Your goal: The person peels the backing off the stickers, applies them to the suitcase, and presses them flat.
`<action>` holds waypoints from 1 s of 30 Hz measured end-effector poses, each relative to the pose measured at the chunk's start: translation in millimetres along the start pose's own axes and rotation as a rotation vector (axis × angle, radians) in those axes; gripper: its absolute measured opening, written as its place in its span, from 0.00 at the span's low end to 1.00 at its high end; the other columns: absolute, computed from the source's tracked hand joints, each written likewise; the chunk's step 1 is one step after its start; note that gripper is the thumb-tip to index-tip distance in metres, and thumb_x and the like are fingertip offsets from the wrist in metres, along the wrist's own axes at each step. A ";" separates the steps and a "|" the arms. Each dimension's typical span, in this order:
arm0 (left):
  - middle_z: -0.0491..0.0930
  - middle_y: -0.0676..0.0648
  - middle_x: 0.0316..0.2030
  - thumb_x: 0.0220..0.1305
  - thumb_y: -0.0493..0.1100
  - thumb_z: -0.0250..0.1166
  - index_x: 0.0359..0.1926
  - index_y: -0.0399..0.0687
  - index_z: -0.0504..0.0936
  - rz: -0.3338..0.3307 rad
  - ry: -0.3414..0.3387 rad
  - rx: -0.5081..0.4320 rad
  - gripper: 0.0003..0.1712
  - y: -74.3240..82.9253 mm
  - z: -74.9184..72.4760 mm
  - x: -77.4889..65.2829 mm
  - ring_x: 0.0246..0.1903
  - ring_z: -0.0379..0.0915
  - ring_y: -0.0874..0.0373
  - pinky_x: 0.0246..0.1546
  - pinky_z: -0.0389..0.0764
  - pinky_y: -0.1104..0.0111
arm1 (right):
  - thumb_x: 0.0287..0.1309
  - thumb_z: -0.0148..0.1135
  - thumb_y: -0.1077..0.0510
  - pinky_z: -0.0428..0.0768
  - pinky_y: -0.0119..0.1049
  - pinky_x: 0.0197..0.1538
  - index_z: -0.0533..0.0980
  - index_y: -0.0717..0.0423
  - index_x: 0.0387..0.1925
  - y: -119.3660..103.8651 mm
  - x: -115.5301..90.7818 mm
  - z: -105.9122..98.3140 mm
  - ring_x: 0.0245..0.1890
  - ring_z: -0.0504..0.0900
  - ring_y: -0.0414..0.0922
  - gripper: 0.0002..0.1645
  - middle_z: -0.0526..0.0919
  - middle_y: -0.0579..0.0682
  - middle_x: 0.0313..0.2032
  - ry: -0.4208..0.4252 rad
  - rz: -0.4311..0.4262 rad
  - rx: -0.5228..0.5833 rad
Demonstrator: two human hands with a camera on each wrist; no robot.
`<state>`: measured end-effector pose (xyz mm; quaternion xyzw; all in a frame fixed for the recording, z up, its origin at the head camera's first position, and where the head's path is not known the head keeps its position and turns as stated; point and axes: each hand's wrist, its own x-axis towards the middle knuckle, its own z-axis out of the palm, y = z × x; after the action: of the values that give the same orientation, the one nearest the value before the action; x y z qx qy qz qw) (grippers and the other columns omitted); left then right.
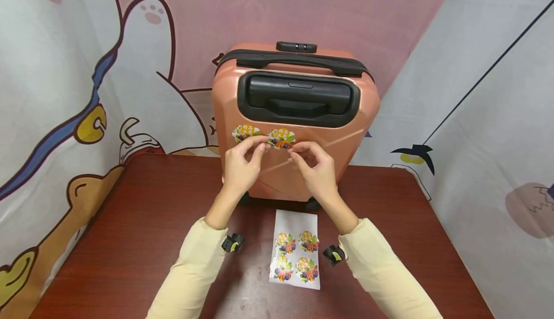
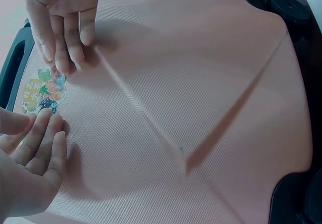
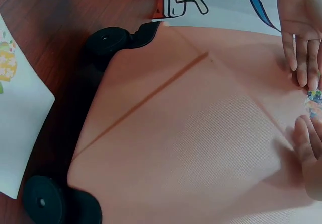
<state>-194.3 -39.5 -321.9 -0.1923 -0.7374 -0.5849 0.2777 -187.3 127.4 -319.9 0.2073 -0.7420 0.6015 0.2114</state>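
Note:
A salmon-pink suitcase stands upright on the table. Between my two hands is a round fruit-print sticker, close against its front, below the black handle recess. My left hand pinches the sticker's left edge with thumb and fingers. At the opposite edge, my right hand pinches it the same way. A second fruit sticker lies on the suitcase just to the left, partly behind my left fingers. In the left wrist view, the held sticker shows between both sets of fingertips.
On the reddish-brown table, a white sticker sheet bearing several fruit stickers lies in front of the suitcase. Black wheels sit at the suitcase's bottom corners. A cartoon-printed cloth hangs behind and at both sides.

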 end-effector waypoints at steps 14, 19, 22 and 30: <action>0.83 0.39 0.31 0.61 0.28 0.57 0.40 0.32 0.82 -0.012 0.005 -0.012 0.09 -0.9 0.7 -0.5 0.33 0.81 0.50 0.33 0.79 0.61 | 0.55 0.57 0.75 0.79 0.32 0.42 0.75 0.73 0.40 0.1 0.8 -1.2 0.41 0.81 0.57 0.09 0.82 0.65 0.39 -0.079 -0.011 0.003; 0.83 0.40 0.31 0.61 0.29 0.58 0.40 0.33 0.82 -0.025 0.005 -0.011 0.09 -1.3 0.7 -0.3 0.33 0.80 0.51 0.33 0.79 0.64 | 0.56 0.58 0.73 0.78 0.32 0.44 0.76 0.71 0.41 -3.6 7.8 0.6 0.41 0.82 0.52 0.10 0.82 0.62 0.39 -0.083 -0.081 -0.025; 0.83 0.40 0.31 0.61 0.29 0.57 0.40 0.32 0.82 -0.030 0.003 -0.009 0.09 -1.3 0.5 -0.3 0.33 0.80 0.51 0.33 0.79 0.64 | 0.56 0.57 0.73 0.78 0.33 0.44 0.76 0.71 0.41 -10.9 13.1 2.8 0.41 0.82 0.51 0.10 0.82 0.61 0.40 -0.084 -0.116 -0.026; 0.83 0.40 0.31 0.61 0.28 0.57 0.40 0.32 0.81 -0.028 0.002 -0.011 0.08 -1.0 0.6 0.1 0.33 0.80 0.51 0.33 0.79 0.61 | 0.55 0.56 0.75 0.79 0.34 0.43 0.76 0.71 0.43 -21.5 20.6 6.0 0.43 0.81 0.51 0.12 0.82 0.61 0.42 -0.093 -0.154 -0.003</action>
<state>-195.2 -39.1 -322.7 -0.1827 -0.7366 -0.5929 0.2693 -192.5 116.3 -292.1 0.2909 -0.7339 0.5720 0.2226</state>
